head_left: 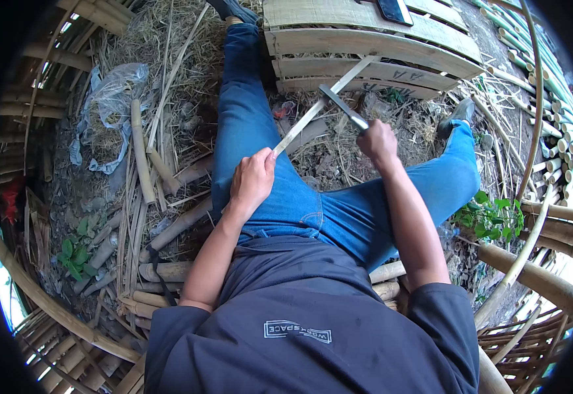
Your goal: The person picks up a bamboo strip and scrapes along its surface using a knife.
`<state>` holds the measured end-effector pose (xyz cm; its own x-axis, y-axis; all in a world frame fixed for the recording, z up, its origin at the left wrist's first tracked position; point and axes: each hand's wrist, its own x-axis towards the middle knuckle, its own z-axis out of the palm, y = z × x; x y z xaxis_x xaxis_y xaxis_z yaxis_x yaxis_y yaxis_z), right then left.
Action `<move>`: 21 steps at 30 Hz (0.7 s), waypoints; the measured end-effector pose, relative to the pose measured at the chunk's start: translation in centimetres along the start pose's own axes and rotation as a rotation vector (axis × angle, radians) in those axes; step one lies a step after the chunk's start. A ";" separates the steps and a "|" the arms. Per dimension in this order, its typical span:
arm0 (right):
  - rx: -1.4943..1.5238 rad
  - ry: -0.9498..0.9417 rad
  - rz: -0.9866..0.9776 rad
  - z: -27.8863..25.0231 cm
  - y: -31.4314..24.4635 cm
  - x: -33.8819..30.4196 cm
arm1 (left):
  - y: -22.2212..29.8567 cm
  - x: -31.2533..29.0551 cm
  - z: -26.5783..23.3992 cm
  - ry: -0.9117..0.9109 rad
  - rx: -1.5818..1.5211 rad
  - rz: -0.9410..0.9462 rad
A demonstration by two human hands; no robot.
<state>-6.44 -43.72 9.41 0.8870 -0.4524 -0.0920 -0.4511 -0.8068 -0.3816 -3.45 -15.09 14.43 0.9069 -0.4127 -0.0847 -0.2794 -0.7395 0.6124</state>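
Observation:
A pale bamboo strip slants away from my left hand, which is closed around its near end above my left thigh. Its far end reaches the side of a wooden slatted crate. My right hand is closed on the handle of a short knife with a dark grey blade and a silvery collar. The blade's tip lies over the strip near its middle; whether it touches cannot be made out. The fingers of my right hand wrap around the handle and hide most of it.
A dark phone lies on top of the crate. Crumpled clear plastic and cut bamboo pieces litter the straw-covered ground at left. Several bamboo poles are stacked at right, near green leaves. My legs stretch out either side.

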 end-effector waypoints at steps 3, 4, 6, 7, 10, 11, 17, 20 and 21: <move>-0.042 0.019 0.013 -0.6 0.9 0.6 | -0.4 -0.2 0.1 0.004 0.009 -0.004; -0.031 0.006 0.032 -0.1 0.7 0.5 | -0.5 -0.1 0.2 0.010 0.022 -0.004; 0.006 0.026 0.043 0.3 0.3 -0.1 | -0.3 0.0 0.1 0.008 0.000 -0.012; 0.005 0.027 0.042 0.3 0.2 -0.1 | -0.3 0.1 0.1 0.003 -0.020 -0.021; -0.006 0.044 0.010 -0.5 -0.6 -0.2 | -0.5 -0.1 0.3 0.060 -0.003 0.032; 0.006 0.010 -0.022 -0.4 -1.1 -0.4 | -0.5 0.0 0.3 0.060 -0.004 0.032; 0.037 -0.070 -0.218 0.2 -4.0 -1.3 | -0.6 0.2 0.4 0.033 -0.027 0.024; 0.021 -0.136 -0.233 0.4 -5.1 -1.7 | -0.4 0.2 0.3 0.021 0.010 0.023; 0.037 -0.115 -0.245 0.6 -5.0 -1.6 | -0.3 0.1 0.3 0.031 0.028 0.018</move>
<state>-5.53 -38.68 10.90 0.9755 -0.1982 -0.0956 -0.2200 -0.8714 -0.4385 -3.38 -15.05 14.01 0.9108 -0.4100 -0.0489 -0.3045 -0.7469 0.5912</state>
